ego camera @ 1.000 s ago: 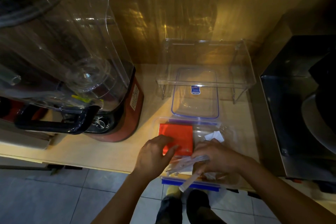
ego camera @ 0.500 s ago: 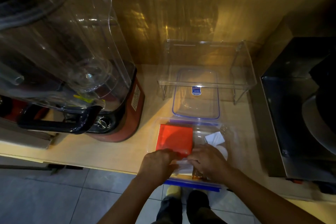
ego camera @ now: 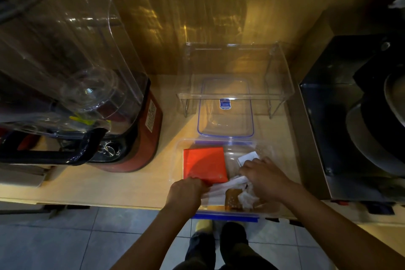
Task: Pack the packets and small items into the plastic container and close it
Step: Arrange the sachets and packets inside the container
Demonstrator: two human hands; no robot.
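Head view: both hands inside an open plastic container (ego camera: 266, 149) at the lower centre of the frame.

Left hand (ego camera: 186, 193) is curled narrow, pinching the near end of a long white packet (ego camera: 221, 186) beside a flat red packet (ego camera: 205, 165) on the container's left side. Right hand (ego camera: 263, 178) lies palm-down over crumpled white packets (ego camera: 246, 198) and a brown packet (ego camera: 232, 198); whether it grips anything, I cannot tell. Just above the container, the clear blue-rimmed lid (ego camera: 225, 126) lies on the wooden counter (ego camera: 171, 138), partly under a clear shelf riser (ego camera: 234, 94). A red blender (ego camera: 140, 138) stands at left.
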